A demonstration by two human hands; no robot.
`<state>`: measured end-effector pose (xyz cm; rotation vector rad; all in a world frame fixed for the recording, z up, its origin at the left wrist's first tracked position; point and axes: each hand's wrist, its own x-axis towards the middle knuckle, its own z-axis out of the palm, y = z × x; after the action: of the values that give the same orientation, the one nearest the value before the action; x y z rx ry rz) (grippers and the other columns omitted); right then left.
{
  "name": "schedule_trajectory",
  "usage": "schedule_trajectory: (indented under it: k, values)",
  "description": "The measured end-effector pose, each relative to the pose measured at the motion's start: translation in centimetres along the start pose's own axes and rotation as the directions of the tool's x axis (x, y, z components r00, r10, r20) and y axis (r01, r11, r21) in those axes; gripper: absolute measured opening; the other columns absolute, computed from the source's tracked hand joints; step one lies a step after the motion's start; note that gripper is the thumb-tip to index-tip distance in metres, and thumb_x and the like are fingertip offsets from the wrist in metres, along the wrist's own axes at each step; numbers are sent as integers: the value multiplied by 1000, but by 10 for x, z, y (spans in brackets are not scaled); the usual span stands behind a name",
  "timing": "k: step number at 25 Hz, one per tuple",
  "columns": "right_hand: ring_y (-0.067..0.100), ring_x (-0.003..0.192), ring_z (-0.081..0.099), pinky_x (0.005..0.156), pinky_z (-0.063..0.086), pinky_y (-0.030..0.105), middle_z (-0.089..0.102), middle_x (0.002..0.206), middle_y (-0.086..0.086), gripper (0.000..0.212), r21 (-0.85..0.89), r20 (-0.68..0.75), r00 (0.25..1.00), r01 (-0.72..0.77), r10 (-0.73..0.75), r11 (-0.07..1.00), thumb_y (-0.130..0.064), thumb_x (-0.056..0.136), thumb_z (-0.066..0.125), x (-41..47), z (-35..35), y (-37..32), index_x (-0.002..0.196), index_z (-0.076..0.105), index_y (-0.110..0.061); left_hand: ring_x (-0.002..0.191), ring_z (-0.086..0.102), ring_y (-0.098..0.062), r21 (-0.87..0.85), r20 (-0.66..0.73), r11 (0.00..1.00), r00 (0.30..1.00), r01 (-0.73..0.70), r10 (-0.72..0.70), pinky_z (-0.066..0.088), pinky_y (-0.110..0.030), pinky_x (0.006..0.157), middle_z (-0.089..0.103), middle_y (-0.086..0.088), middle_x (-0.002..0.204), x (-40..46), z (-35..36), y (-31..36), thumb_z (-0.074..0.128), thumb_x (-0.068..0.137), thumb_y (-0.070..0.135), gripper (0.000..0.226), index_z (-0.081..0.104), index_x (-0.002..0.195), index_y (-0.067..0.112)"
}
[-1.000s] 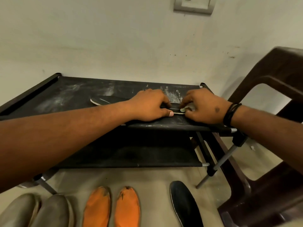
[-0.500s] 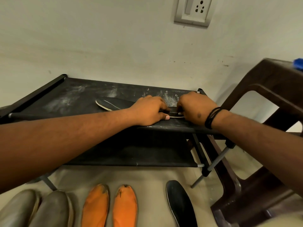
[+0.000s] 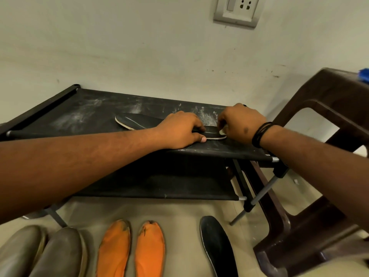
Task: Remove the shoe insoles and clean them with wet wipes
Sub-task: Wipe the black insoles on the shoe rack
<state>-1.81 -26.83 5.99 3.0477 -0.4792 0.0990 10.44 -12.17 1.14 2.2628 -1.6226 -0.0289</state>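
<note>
As I leaned over the floor, the nearest things to me were a pair of grey shoes (image 3: 38,254) at the lower left, two orange insoles (image 3: 131,250) beside them, and one black insole (image 3: 217,246) lying alone to their right, near the leg of a brown plastic chair (image 3: 311,226).

Past those stood the black rack (image 3: 95,110), and on its dusty top shelf lay the black insole I was working on (image 3: 137,121). Its long axis ran left to right across the shelf, roughly parallel to the front rail, with the far tip out to my left and the near end under my hands.

My left hand (image 3: 179,130) lay over the middle of it, palm down, the fingers curled over the far edge and the thumb flat along the front edge, pinning it to the shelf. My right hand (image 3: 241,124) sat just beside it at the insole's right end, its fingers bunched down on a small pale wad (image 3: 222,132) that I took to be the wet wipe, pressed onto the surface.

The uncleaned length lay away to my left, under and beyond my holding hand, so I judged the wipe would have to travel leftward along that long axis, with my left hand shifting to make way.

Behind it all was the scuffed wall and a socket plate (image 3: 236,12).
</note>
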Motion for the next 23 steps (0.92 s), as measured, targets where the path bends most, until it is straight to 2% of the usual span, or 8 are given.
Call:
schedule_trajectory:
  k: [2, 4, 10, 13, 16, 18, 20, 23]
  values:
    - [21, 93, 64, 76, 48, 29, 71, 98, 2, 14, 3, 51, 999, 9, -9, 1000, -15, 85, 67, -2, 0, 5, 96, 75, -20, 120, 59, -16, -1, -1, 1000, 1000, -11, 11, 46, -44, 104, 64, 7, 131, -1, 0, 1, 65, 92, 48, 40, 70, 125, 26]
    - [13, 87, 65, 73, 48, 23, 73, 88, -4, 6, 219, 137, 989, 14, -45, 976, -17, 81, 75, -5, -8, 9, 85, 77, -21, 120, 59, -16, -1, -11, 1000, 1000, -17, 17, 46, -44, 103, 64, 7, 131, -1, 0, 0, 66, 91, 48, 40, 70, 125, 26]
    - [9, 83, 63, 65, 40, 11, 72, 85, -2, 5, 395, -207, 971, -30, 121, 918, -15, 81, 75, 1, -5, 27, 85, 77, -16, 121, 58, -16, -3, -8, 1000, 1000, -9, 9, 45, -44, 104, 63, 7, 132, 0, 1, 0, 65, 92, 48, 41, 69, 126, 26]
    - [9, 85, 64, 75, 45, 19, 72, 90, -3, 11, 340, -50, 998, -15, 34, 940, -9, 83, 71, 0, 1, 18, 87, 77, -18, 119, 58, -16, 5, -6, 1000, 1000, -9, 9, 46, -45, 103, 64, 7, 130, 1, 2, -1, 65, 91, 49, 41, 70, 125, 27]
    - [2, 70, 65, 65, 49, 15, 74, 81, -2, 12, 447, 183, 982, -37, -50, 894, -3, 81, 72, -2, -11, 14, 83, 78, -14, 118, 59, -16, 11, -13, 1000, 1000, -16, 16, 47, -46, 102, 64, 7, 128, 2, 3, -2, 65, 91, 50, 41, 70, 124, 27]
    - [3, 73, 66, 66, 50, 15, 74, 81, -2, 9, 501, 45, 999, -27, 5, 865, -6, 79, 75, 2, -12, 14, 83, 78, -14, 118, 59, -16, 6, -12, 1000, 1000, -15, 15, 47, -46, 102, 64, 7, 129, 2, 2, -2, 65, 91, 50, 41, 70, 124, 28]
    - [2, 76, 64, 69, 49, 15, 72, 82, -5, 13, 400, -63, 996, -29, 59, 916, -6, 80, 73, 3, -9, 12, 81, 77, -19, 119, 59, -16, 5, -10, 1000, 1000, -13, 13, 46, -45, 102, 64, 7, 130, 1, 2, -1, 65, 91, 50, 41, 70, 125, 27]
    - [1, 66, 66, 59, 51, 13, 73, 79, 1, 13, 508, 197, 979, -65, -43, 859, 0, 82, 70, -3, -10, 6, 83, 77, -11, 117, 60, -16, 12, -14, 1000, 1000, -16, 16, 47, -44, 101, 65, 6, 128, 0, 2, -1, 65, 91, 50, 42, 70, 125, 27]
